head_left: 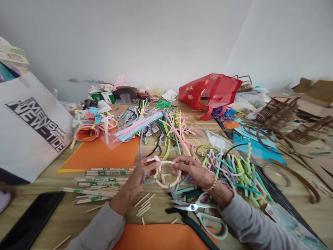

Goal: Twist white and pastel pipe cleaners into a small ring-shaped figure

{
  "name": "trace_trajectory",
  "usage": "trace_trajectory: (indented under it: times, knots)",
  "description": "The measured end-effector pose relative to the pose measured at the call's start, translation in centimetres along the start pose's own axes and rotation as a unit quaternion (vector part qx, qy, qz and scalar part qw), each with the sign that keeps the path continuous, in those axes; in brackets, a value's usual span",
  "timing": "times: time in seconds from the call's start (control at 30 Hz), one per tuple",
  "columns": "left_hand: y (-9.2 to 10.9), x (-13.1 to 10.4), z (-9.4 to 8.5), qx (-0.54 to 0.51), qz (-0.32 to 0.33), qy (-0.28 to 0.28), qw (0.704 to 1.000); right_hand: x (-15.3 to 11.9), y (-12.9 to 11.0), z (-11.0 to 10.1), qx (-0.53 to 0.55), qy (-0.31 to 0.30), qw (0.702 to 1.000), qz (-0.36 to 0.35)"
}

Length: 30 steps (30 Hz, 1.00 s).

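Between my hands is a white fuzzy pipe cleaner (162, 186) bent into a rounded loop, with a curled white piece inside it and grey twisted ends at its left and lower right. The fingers of my left hand (147, 169) are closed on the loop's upper left. On the upper right side, my right hand (191, 168) pinches it between thumb and fingertips. Just below lie white-handled scissors (193, 207), blades spread and pointing left, over a dark-handled tool (194, 225). Several short wooden sticks (144, 207) rest beneath my left hand.
Wrapped chopsticks (104, 181) and a phone (31, 220) lie at left, near a white bag (33, 128). Loose colored pipe cleaners (234, 170) heap up at right. Orange sheets (104, 152), a red bag (208, 90) and brown cardboard pieces (278, 114) occupy the table further out.
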<state>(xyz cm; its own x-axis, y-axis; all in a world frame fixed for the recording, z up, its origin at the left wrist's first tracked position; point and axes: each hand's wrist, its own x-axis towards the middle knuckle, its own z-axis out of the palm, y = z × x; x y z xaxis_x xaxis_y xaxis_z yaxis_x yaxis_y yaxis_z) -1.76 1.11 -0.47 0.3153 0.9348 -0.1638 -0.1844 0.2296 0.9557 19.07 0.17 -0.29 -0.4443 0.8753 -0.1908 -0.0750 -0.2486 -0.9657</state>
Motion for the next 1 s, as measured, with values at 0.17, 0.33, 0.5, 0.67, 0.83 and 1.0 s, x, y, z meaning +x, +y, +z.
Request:
trace_trajectory:
  times: [0.17, 0.33, 0.5, 0.67, 0.83, 1.0]
  knots:
    - [0.27, -0.38, 0.17, -0.013, -0.032, 0.002, 0.999, 0.04, 0.09, 0.03, -0.012, 0.017, 1.0, -0.018]
    - [0.37, -0.61, 0.34, -0.034, -0.036, 0.006, 0.999, -0.01, -0.04, 0.1, -0.01, 0.025, 0.999, -0.026]
    - [0.29, -0.38, 0.4, -0.037, -0.039, 0.009, 0.999, 0.0, 0.02, 0.2, -0.017, 0.039, 0.999, -0.027]
    - [-0.22, -0.07, 0.12, -0.043, -0.033, 0.006, 0.999, 0.03, 0.33, 0.11, -0.013, 0.042, 0.999, -0.029]
    - [-0.27, 0.07, 0.17, -0.049, -0.023, 0.035, 0.998, -0.02, 0.2, 0.15, -0.018, 0.037, 0.999, -0.024]
    - [-0.24, 0.17, 0.05, -0.009, -0.006, 0.094, 0.996, 0.03, -0.01, 0.15, -0.037, 0.022, 0.999, -0.006]
